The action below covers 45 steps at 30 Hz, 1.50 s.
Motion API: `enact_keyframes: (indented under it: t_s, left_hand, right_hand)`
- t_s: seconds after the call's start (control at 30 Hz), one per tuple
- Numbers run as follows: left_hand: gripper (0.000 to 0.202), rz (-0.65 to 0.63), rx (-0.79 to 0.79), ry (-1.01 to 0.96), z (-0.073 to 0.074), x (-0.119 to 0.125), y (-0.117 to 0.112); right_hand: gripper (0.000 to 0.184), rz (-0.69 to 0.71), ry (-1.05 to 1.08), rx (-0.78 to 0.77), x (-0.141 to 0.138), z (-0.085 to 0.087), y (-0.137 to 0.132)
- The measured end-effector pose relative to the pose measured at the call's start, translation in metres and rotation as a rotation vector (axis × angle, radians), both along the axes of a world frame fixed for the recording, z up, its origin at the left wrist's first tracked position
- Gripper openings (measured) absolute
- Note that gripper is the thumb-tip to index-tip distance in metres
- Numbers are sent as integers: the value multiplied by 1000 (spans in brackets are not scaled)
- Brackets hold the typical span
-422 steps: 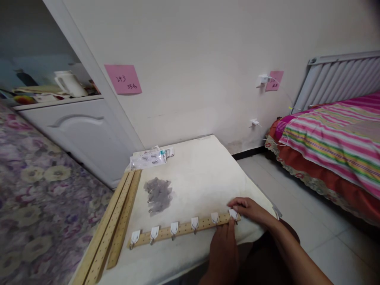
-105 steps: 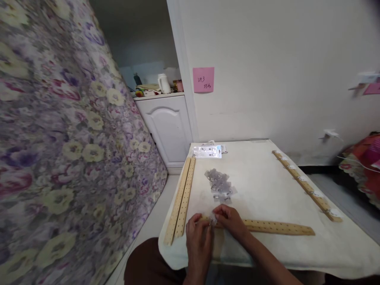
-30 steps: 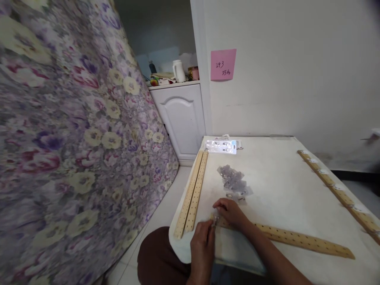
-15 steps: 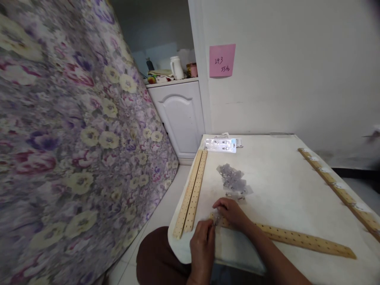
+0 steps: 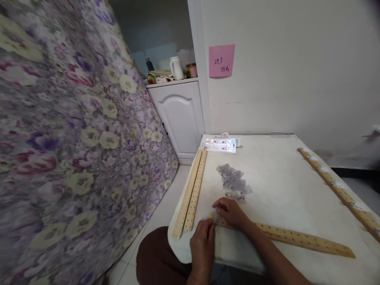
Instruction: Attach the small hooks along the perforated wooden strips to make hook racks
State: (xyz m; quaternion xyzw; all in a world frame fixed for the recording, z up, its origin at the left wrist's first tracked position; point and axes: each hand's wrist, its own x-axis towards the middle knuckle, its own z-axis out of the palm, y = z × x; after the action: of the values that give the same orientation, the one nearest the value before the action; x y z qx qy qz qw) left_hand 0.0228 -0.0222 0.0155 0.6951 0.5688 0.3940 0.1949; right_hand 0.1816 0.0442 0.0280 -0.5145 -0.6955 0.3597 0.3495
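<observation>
A long pale wooden strip with rows of holes point(image 5: 292, 236) lies along the near edge of the table. At its left end sits a small clear piece with shiny metal point(image 5: 216, 219). My left hand point(image 5: 203, 241) is closed at that end, its fingertips against the small piece. Over the strip, my right hand point(image 5: 230, 212) has thumb and forefinger drawn together just above the piece; what they pinch is too small to make out. Just beyond lies a pile of clear plastic pieces with metal parts point(image 5: 233, 177).
Two more perforated strips point(image 5: 195, 198) lie side by side on the left. Another strip point(image 5: 341, 190) with white pieces along it runs down the right side of the white table point(image 5: 276, 174). Clear packaging point(image 5: 220, 145) lies at the back; a floral curtain point(image 5: 89, 158) hangs left.
The small piece between my hands has shifted slightly and sits against the strip's end. Both hands stay nearly in place.
</observation>
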Motion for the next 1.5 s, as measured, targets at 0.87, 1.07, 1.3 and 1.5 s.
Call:
enact_keyframes:
  t_s: [0.87,1.07,1.3,1.5]
  left_hand:
    - [17,11,29,35,2,2,0]
    - [19,-13,14,38,1,2,1]
    - [19,-17,14,66,-1,1,4]
    - [18,5,54,67,1,3,4]
  right_hand:
    - [29,0,-28,-8,2,-5,-1]
    - [29,-8,-33,-4,2,-6,-2]
    - [30,-1,-17,-13,3,-4,-2]
    - [29,4,-29,-21,5,-7,0]
